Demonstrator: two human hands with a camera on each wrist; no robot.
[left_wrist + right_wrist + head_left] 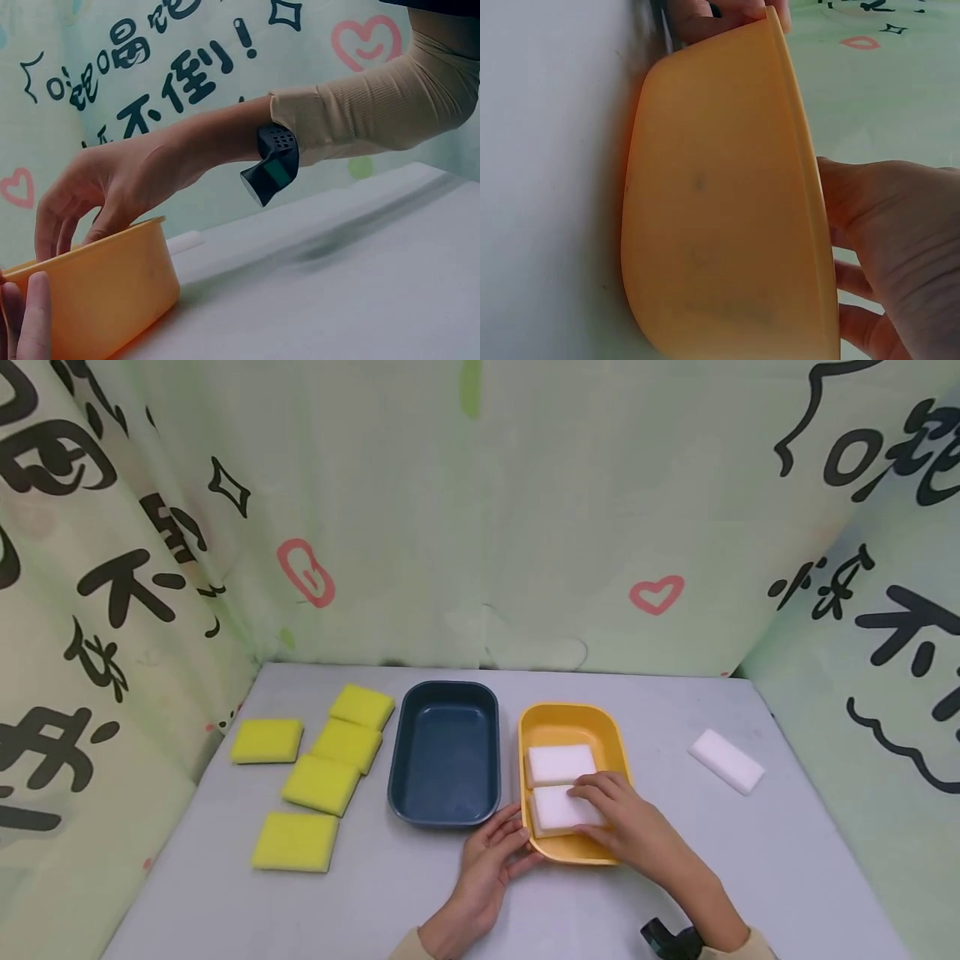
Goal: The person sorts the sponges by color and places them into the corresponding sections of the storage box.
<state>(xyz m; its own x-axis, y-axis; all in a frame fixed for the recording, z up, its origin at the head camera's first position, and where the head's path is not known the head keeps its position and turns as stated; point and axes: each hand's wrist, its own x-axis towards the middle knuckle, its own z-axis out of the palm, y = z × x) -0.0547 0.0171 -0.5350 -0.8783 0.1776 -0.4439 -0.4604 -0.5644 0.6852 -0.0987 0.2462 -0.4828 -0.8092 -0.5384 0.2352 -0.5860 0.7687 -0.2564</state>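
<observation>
In the head view, two white sponges (561, 765) lie one behind the other inside a yellow plastic basin (534, 727). My right hand (637, 822) reaches over the basin's right side, thumb and fingers gripping the nearer white sponge (561, 812). The left hand (483, 872) holds the basin by its near left corner, fingers at the rim. In the left wrist view, the right hand (124, 180) dips below the rim, its fingertips hidden by the wall. From the right wrist, the basin's wall (720, 202) fills the middle and hides the sponges.
A dark blue basin (444, 814) stands left of the yellow one. Several yellow sponges (296, 843) lie on the table's left side. Another white sponge (726, 762) lies at the right. Printed curtains (480, 527) enclose the table's back and sides.
</observation>
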